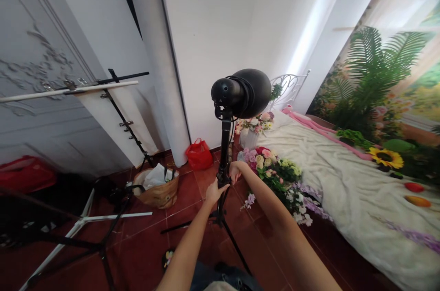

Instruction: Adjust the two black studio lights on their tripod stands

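Observation:
A black studio lamp (242,93) with a coiled cable round its housing sits on top of a black light stand (225,144). My left hand (216,191) is closed around the stand's column, at a joint below the lamp, its thumb stretched across the front. Just above and to the right, my right hand (236,171) is bent down at the same joint, fingers curled at its right side; what they pinch there is too small to make out. The stand's thin legs spread over the red tiled floor (185,192) below.
To the right are artificial flowers (266,162) and a bed with a cream blanket (330,167). A red bag (199,154) and a wicker basket (160,194) stand left of the lamp stand. Further left are a backdrop stand (120,117) and a white-legged frame (80,222).

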`<state>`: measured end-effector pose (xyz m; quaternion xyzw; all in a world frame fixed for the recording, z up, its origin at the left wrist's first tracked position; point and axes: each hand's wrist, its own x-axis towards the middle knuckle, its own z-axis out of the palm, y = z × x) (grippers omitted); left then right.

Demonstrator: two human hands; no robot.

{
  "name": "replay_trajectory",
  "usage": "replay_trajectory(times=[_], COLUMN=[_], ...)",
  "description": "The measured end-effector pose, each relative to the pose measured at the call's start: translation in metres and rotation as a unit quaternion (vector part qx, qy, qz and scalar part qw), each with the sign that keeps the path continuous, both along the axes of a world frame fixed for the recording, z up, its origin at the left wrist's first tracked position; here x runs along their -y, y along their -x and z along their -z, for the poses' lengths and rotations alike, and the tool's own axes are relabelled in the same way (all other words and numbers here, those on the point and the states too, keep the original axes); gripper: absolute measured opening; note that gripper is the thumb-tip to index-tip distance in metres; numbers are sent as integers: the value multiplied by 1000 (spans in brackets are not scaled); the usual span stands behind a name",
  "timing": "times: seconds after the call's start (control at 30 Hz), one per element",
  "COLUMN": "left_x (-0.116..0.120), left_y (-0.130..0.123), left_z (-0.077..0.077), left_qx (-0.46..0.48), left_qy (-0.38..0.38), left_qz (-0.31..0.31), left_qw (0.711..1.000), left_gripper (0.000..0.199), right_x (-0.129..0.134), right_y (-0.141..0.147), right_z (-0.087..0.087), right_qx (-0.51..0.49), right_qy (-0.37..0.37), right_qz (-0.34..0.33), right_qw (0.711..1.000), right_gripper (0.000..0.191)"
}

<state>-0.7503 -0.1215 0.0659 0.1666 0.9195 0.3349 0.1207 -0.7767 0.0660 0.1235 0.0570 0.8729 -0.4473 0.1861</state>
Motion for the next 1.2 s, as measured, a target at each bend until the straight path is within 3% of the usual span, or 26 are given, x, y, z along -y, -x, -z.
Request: replay_trajectory(times=[0.13, 0.27, 0.4, 0.6, 0.83, 0.93, 1.03, 1.1, 1.2], left_x=[1, 1, 0, -3, -3, -3, -3, -3, -2], left_y=[2, 2, 1, -1, -1, -3, -5, -6, -6], left_z=[4, 4, 3, 4, 7, 9, 11, 13, 14], left_qx=[0, -7, -16, -18, 1, 16, 32, 35, 39], left_qy=[-1, -8, -12, 14, -11, -44, -88, -118, -142], left_qz=[6, 4, -1, -15, -20, -13, -13, -9, 10], left_qw=[1000, 1000, 1000, 1000, 1000, 999, 996, 992, 989], left_gripper=[65, 61, 56, 56, 57, 57, 55, 54, 55], right_x=[-16, -21, -9, 23, 51, 54, 52, 49, 43], right_y=[-15, -46, -66, -68, -66, -62, -58, -57, -60], right_z=[4, 24, 48, 76, 77, 70, 59, 49, 35], right_qx=[61, -53, -187, -246, -261, -227, -147, -84, -44], right_qy=[41, 140, 183, 299, 309, 246, 173, 141, 135], right_qz=[-32, 4, 77, 204, 341, 400, 416, 386, 289], right_qw=[997, 989, 962, 899, 849, 853, 881, 908, 947], right_gripper=[32, 45, 43, 36, 41, 45, 46, 44, 41])
